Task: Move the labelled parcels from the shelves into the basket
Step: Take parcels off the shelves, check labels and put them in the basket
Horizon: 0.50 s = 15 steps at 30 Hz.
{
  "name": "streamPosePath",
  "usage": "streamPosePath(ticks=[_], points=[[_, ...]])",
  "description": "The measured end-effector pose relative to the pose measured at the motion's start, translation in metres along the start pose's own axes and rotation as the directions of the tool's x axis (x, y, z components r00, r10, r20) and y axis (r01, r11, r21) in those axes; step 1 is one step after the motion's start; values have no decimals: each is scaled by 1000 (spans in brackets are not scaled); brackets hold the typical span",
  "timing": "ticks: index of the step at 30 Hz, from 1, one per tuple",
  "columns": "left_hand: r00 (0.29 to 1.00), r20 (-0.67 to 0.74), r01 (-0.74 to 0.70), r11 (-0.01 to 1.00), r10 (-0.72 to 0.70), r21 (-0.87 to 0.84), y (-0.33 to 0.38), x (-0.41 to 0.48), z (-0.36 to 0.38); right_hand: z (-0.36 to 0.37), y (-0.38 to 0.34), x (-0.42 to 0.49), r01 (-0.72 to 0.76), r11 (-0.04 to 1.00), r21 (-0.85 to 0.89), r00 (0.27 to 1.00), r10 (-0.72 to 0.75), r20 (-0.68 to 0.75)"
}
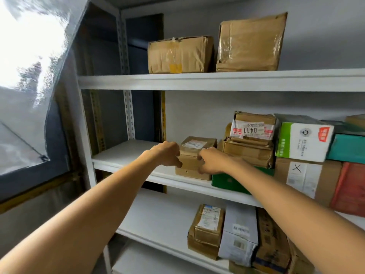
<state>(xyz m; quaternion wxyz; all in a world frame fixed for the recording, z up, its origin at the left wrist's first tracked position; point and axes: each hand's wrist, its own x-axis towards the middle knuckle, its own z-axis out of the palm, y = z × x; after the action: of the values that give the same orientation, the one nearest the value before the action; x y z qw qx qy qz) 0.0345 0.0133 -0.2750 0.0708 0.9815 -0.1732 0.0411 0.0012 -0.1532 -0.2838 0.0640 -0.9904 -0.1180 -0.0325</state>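
Note:
A small brown cardboard parcel (188,172) with a white label on top stands at the front of the middle shelf (126,153). My left hand (167,155) curls round its upper left edge, and my right hand (211,161) grips its upper right front. Both arms reach up from below. Other labelled parcels lie on the shelves: a taped stack marked 0411 (253,129), a brown box with an X on its label (306,178), and a taped brown parcel (206,230) on the lower shelf. No basket is in view.
Two large brown boxes (180,55) (250,43) sit on the top shelf. A green box (229,181) touches the small parcel's right side, and a white-and-green carton (302,138) lies further right. A grey-white parcel (239,232) stands below. A plastic-covered window (29,76) is at the left.

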Motion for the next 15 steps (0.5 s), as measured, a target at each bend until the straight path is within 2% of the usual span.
streamPosePath(ticks=[9, 15], points=[[998, -12, 55, 998, -55, -26, -8, 23, 12, 9, 9, 22, 61, 998, -10, 998, -61, -13], [998, -29, 52, 997, -53, -51, -18, 47, 12, 11, 10, 34, 17, 1000, 8, 999, -17, -47]])
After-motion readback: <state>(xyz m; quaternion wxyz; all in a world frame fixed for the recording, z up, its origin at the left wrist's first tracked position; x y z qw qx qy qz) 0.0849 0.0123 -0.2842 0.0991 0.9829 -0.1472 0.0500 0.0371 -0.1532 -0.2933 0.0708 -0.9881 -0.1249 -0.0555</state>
